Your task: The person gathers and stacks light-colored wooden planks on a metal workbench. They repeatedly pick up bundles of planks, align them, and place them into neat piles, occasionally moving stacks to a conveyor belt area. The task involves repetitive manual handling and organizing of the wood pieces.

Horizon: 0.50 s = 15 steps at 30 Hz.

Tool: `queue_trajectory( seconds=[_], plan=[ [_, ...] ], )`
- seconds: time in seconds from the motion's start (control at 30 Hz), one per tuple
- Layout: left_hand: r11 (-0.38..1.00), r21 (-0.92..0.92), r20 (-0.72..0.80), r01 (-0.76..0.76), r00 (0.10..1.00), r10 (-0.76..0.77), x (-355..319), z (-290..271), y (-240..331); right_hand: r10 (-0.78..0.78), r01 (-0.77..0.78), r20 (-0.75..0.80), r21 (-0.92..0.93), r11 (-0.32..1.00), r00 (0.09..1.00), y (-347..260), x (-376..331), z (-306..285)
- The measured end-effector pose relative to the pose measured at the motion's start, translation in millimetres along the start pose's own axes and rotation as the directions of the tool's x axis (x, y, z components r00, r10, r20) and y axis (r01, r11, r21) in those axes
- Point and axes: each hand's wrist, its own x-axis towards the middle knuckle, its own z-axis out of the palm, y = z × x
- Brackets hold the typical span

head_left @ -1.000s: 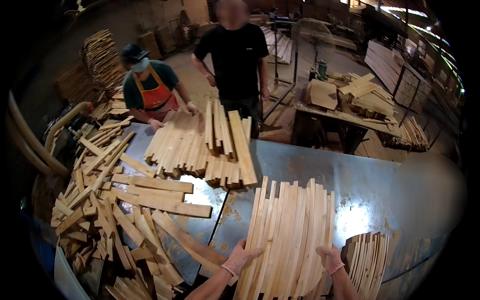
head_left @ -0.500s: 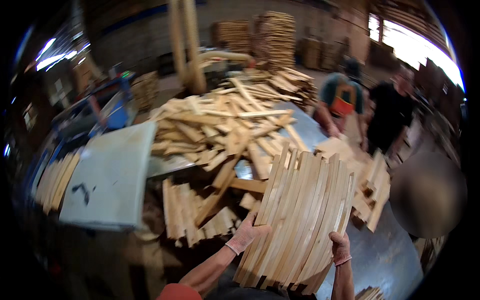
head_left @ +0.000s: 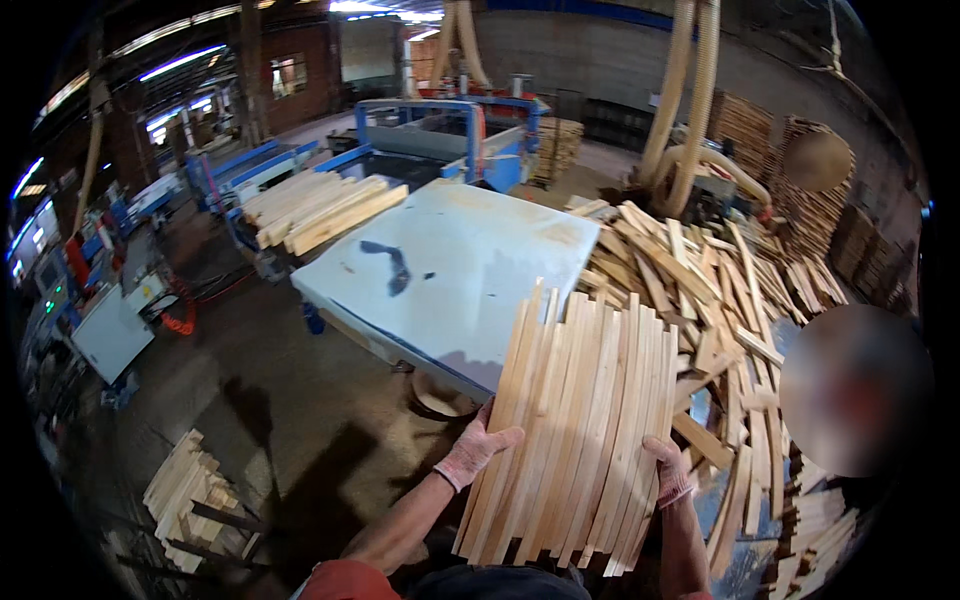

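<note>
A wide bundle of pale wooden strips [head_left: 575,430] is held in front of me, the strips side by side with uneven ends. My left hand [head_left: 474,447], in a light pinkish work glove, is closed on the bundle's left side, thumb on top. On the right side my gloved right hand [head_left: 668,470] grips the outer strips, its fingers partly hidden beneath. Just beyond the bundle lies a pale blue-white tabletop [head_left: 470,250] with dark marks. The bundle's far ends overlap the near right part of this top.
A large heap of loose wood pieces [head_left: 700,290] spreads at the right. More strips [head_left: 320,208] lie beyond the tabletop, near a blue-framed machine [head_left: 475,140]. At lower left, wood strips [head_left: 195,495] rest on a dark rack. Hoses [head_left: 685,110] hang at the back.
My view has swung left, bringing the pale tabletop and blue machine toward the middle. The bundle stays in both hands and is now before the tabletop. The two people have left clear view.
</note>
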Motion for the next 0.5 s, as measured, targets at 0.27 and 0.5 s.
queue_trajectory(
  seconds=[0.27,0.5],
  plan=[
    [0.984,0.108,-0.136,0.14,0.983,-0.125,83.3,-131.5,92.4,0.002,-0.046,0.236,0.18,0.983,0.972,65.0,211.5,90.0],
    [0.913,0.35,-0.166,0.207,0.974,-0.157,216.4,-246.0,139.5,0.111,-0.103,-0.046,0.142,0.984,0.993,97.7,313.9,183.4]
  ],
)
